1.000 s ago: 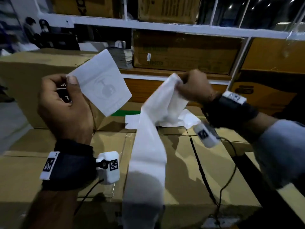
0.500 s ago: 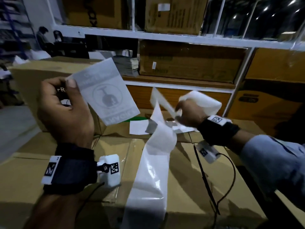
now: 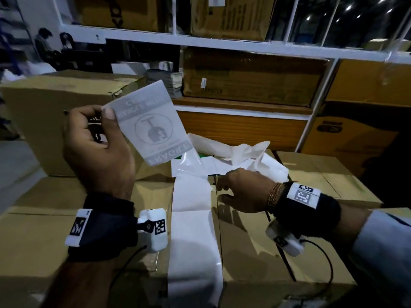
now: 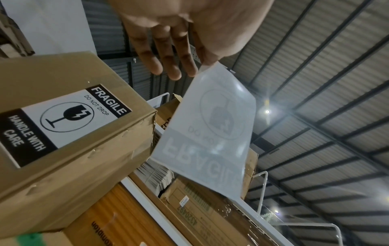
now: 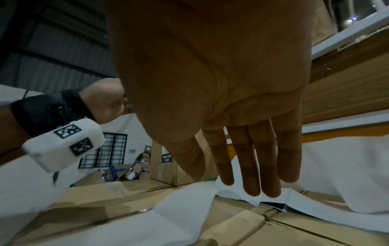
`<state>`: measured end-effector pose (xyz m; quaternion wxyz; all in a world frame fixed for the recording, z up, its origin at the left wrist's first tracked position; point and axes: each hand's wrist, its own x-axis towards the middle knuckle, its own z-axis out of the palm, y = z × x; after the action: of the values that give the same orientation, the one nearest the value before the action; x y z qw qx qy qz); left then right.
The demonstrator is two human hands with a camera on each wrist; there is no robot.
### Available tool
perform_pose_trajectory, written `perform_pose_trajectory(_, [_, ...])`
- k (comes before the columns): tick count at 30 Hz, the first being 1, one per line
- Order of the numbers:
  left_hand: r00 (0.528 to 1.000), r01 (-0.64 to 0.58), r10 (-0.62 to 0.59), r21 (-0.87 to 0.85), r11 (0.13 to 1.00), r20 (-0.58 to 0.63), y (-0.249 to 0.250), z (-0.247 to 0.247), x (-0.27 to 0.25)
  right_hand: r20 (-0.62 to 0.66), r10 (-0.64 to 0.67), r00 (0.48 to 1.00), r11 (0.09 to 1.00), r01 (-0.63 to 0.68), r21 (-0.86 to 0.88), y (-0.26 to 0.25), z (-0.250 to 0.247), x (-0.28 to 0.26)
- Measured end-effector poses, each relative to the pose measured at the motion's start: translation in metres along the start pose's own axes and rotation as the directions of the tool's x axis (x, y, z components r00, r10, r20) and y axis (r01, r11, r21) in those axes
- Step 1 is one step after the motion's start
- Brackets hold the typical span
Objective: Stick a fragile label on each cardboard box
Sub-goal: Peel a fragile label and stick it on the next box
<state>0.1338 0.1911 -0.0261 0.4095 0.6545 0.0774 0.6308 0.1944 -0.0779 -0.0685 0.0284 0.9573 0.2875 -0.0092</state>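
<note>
My left hand (image 3: 106, 114) pinches one corner of a peeled fragile label (image 3: 153, 125) and holds it up, its print showing through reversed. In the left wrist view the label (image 4: 208, 133) hangs from thumb and forefinger while the other fingers (image 4: 168, 55) stay straight. My right hand (image 3: 221, 192) hovers open, holding nothing, just over the white backing strip (image 3: 191, 218) that lies across the low cardboard boxes (image 3: 255, 252). Its straight fingers (image 5: 252, 174) show in the right wrist view. A taller box (image 3: 44, 112) at the left carries a stuck fragile label (image 4: 63, 119).
Crumpled backing paper (image 3: 240, 152) and loose sheets lie on the boxes behind my right hand. A white shelf rack (image 3: 222, 43) with more cartons stands at the back. A black cable (image 3: 287, 263) runs over the box at right.
My right hand let go of the backing strip, dropped down over the boxes and opened. The strip now lies on the boxes. My left hand still holds the label up.
</note>
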Motion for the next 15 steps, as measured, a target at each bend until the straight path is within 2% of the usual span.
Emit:
perform_pose_trajectory(2, [0.999,0.006,-0.006,-0.015,1.0,0.032,0.003,0.001,-0.004,-0.04,-0.016,0.999,0.997,0.019,0.071,0.001,-0.001,0.001])
perform_pose_trajectory(5, [0.996,-0.002,0.006,-0.04,0.999,0.089,0.012,0.002,-0.013,-0.18,-0.015,0.984,0.977,0.053,0.206,0.002,-0.014,-0.005])
perform_pose_trajectory(7, [0.99,-0.041,0.047,-0.05,0.998,0.13,0.023,0.003,-0.02,-0.238,0.057,0.97,0.925,0.039,0.378,-0.002,-0.026,-0.015])
perform_pose_trajectory(9, [0.979,-0.103,0.114,-0.071,0.992,0.171,0.031,0.006,-0.028,-0.209,0.157,0.965,0.801,-0.001,0.598,-0.01,-0.039,-0.03])
perform_pose_trajectory(11, [0.96,-0.146,0.165,-0.101,0.984,0.225,0.037,0.009,-0.036,-0.099,0.228,0.969,0.609,-0.062,0.791,-0.02,-0.049,-0.046])
perform_pose_trajectory(13, [0.932,-0.186,0.223,-0.15,0.971,0.286,0.042,0.009,-0.043,-0.009,0.265,0.964,0.421,-0.107,0.901,-0.025,-0.052,-0.063])
perform_pose_trajectory(15, [0.885,-0.257,0.314,-0.199,0.946,0.345,0.051,0.006,-0.052,0.04,0.287,0.957,0.302,-0.13,0.944,-0.023,-0.052,-0.08])
